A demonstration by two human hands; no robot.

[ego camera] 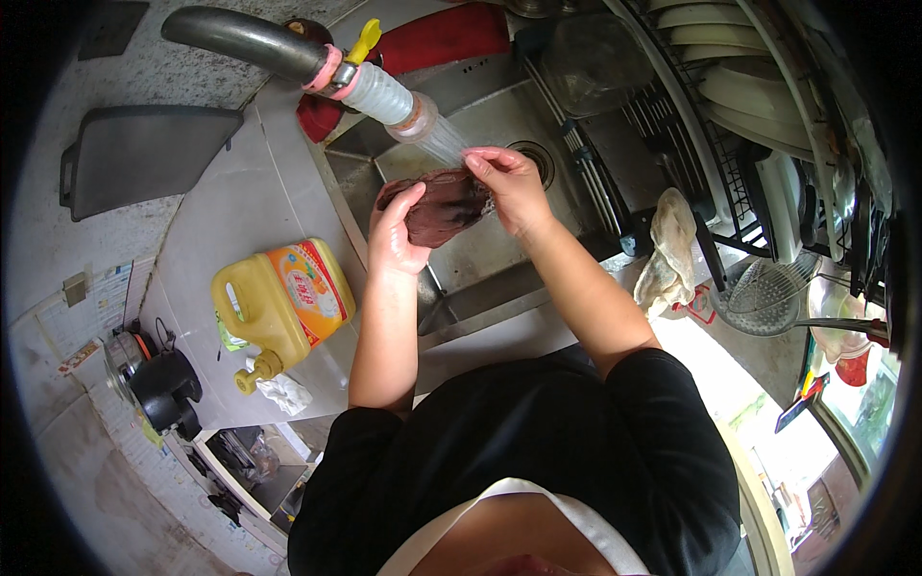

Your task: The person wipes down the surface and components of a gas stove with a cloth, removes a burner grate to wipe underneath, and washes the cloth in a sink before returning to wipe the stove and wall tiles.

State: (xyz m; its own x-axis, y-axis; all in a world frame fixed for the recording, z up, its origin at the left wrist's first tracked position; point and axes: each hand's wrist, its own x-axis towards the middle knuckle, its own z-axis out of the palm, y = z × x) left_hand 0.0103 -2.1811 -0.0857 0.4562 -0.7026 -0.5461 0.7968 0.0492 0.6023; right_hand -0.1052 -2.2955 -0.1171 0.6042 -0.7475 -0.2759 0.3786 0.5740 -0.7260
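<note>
Over a stainless steel sink (490, 263), my left hand (400, 234) holds a dark reddish-brown, wet, folded soft piece (446, 209). The thumb lies on top and the other fingers are underneath. Whether it is cloth or food I cannot tell. My right hand (515, 191) is at its right edge, thumb and forefinger tips close together beside the running water. Its lower fingers are partly hidden, so a grip cannot be confirmed. Water streams from a spray tap head (414, 121) just above both hands, reaching the fingertips and the piece's upper edge.
A yellow oil jug (288, 295) stands on the left counter, with a grey cutting board (151, 162) beyond. A dish rack (727, 194) with plates borders the right. Close to my right forearm hangs a pale rag (666, 248), beside a skimmer (760, 299). Red cloth (446, 36) lies behind the sink.
</note>
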